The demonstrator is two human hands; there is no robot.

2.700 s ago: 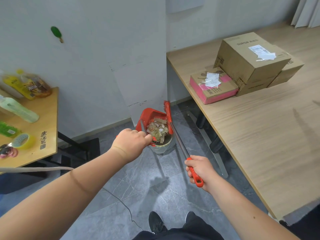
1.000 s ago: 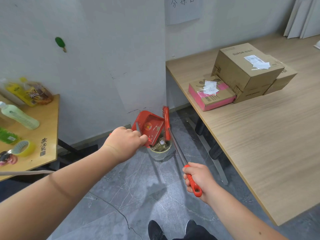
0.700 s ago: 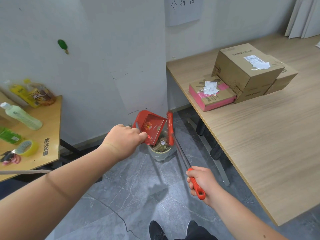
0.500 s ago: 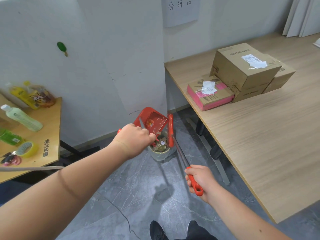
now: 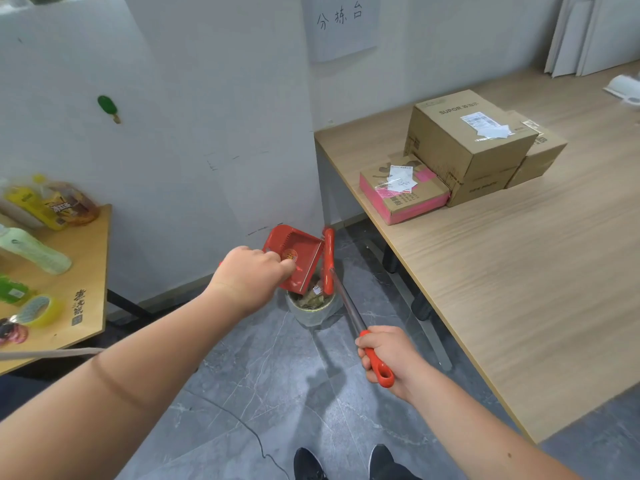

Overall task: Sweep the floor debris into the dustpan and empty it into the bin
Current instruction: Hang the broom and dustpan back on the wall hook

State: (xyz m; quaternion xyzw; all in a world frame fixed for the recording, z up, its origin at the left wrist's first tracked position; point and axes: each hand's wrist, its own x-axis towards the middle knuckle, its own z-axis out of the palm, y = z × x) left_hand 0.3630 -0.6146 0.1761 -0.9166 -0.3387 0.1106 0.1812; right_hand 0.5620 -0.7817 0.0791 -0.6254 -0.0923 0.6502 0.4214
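Note:
My left hand (image 5: 251, 273) grips the handle of the red dustpan (image 5: 294, 256), which is tilted steeply over a small round bin (image 5: 311, 311) on the grey floor by the wall. The pan looks empty apart from a sticker; brown scraps lie in the bin. My right hand (image 5: 382, 355) holds the red grip of the broom, whose metal shaft (image 5: 346, 303) runs up to the red broom head (image 5: 328, 259) standing at the pan's right edge above the bin.
A long wooden table (image 5: 502, 271) with cardboard boxes (image 5: 467, 147) and a pink-sided box (image 5: 403, 190) stands close on the right. A smaller table (image 5: 86, 271) with bottles, snack bags and tape is on the left. A thin cable (image 5: 249, 431) crosses the floor near my shoes.
The dustpan, full of scraps 2.7 s ago, has been tipped up over the bin and now looks empty. The scraps lie in the bin. The broom head stays beside the pan.

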